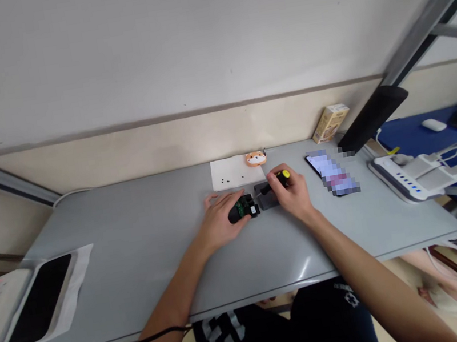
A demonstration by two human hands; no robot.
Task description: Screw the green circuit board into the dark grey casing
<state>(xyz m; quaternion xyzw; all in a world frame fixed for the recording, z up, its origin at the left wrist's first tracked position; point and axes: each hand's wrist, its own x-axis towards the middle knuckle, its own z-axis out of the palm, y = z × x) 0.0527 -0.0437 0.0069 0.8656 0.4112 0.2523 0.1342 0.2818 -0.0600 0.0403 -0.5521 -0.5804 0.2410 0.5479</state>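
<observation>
Left hand fingers pin a small black device with exposed circuit board to the bench; right hand grips a yellow-capped screwdriver just beside it. Beyond the fingertips, loose screws on white paper could likely scatter if nudged.

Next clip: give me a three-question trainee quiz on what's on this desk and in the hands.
1. True or false: the right hand holds a yellow-handled screwdriver.
2. What does the left hand rest on? A) the phone B) a small black device with a green circuit board C) the cardboard box
3. What lies on the white paper sheet near its left part?

Key:
1. True.
2. B, the black device.
3. A few small dark screws; an orange animal-shaped object sits at the sheet's right corner.
</observation>
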